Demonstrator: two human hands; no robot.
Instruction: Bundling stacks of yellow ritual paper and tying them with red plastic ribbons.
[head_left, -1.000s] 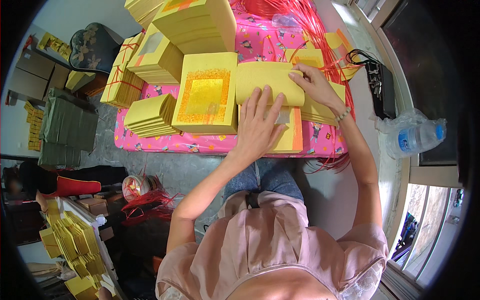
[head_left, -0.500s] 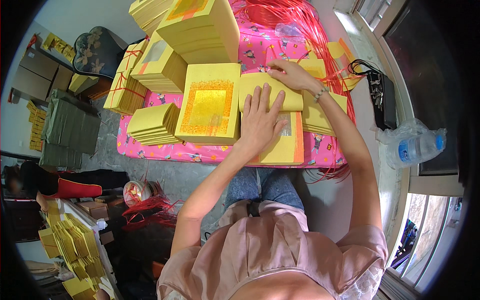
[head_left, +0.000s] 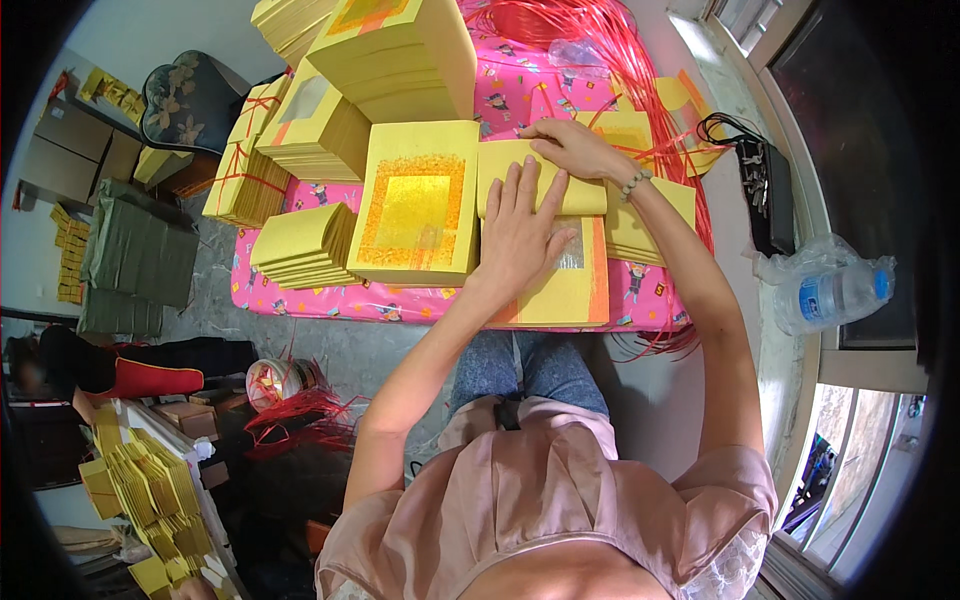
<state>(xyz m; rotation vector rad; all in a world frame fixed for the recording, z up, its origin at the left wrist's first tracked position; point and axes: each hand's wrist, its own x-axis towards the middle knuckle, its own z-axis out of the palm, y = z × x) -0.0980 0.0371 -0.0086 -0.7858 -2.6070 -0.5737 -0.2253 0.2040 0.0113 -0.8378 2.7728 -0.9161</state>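
Observation:
My left hand (head_left: pixel 522 222) lies flat, fingers spread, on a folded sheet of yellow paper (head_left: pixel 585 203). At the far edge of that fold rests my right hand (head_left: pixel 580 150), its fingers stretched to the left. Beneath is a stack of yellow paper (head_left: pixel 550 305) with a silver patch and an orange stripe, partly covered by the fold and my left hand. Just left stands a thick stack of yellow paper (head_left: pixel 375 250) with a gold square framed in orange. Another yellow stack (head_left: pixel 655 225) sits under my right forearm.
Tall yellow paper stacks (head_left: pixel 420 70) and bundles tied with red string (head_left: pixel 240 195) stand at the far left. Red plastic strands (head_left: pixel 665 130) trail along the pink table cover (head_left: pixel 350 303). A plastic bottle (head_left: pixel 825 298) and black pouch (head_left: pixel 765 200) lie right. Another person's sleeve (head_left: pixel 165 375) shows left.
My right hand has slid slightly left and away along the far edge of the folded paper. My left hand stays pressed on it, shifted a little away.

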